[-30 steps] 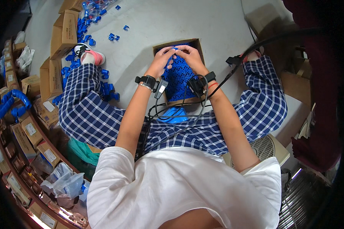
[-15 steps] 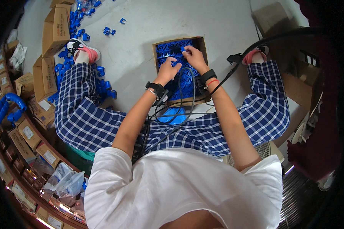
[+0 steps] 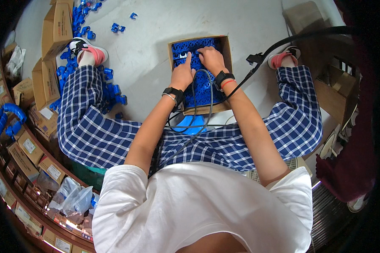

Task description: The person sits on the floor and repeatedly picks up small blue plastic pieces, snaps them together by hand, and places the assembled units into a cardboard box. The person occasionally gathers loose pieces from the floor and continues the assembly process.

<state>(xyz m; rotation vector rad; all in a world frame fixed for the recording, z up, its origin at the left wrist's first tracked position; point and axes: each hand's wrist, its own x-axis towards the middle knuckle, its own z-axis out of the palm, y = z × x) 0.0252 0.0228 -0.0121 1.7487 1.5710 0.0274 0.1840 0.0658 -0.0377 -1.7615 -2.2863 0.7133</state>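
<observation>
A cardboard box point(image 3: 169, 59) stands on the floor between my legs, packed with rows of blue plastic pipe clips point(image 3: 200, 95). My left hand point(image 3: 183, 76) reaches over the box's left part, index finger stretched forward onto the clips and thumb apart, holding nothing that I can see. Just right of it, my right hand point(image 3: 212, 59) is bent down into the far part of the box. Its fingertips close around a blue clip in the upper row, mostly hidden by the fingers. A whitish glint shows on a clip left of my left index finger.
Loose blue fittings point(image 3: 109, 90) lie beside my left leg, with a few clips point(image 3: 118, 28) farther out. Open cartons point(image 3: 57, 31) and loaded shelves point(image 3: 25, 156) line the left. Black cables point(image 3: 257, 69) cross from the right over the box. A person in dark red point(image 3: 346, 168) is at the right.
My right hand has lowered its blue clip into the upper row. The left hand has moved slightly left, its index finger straightening forward. The view has shifted a little.
</observation>
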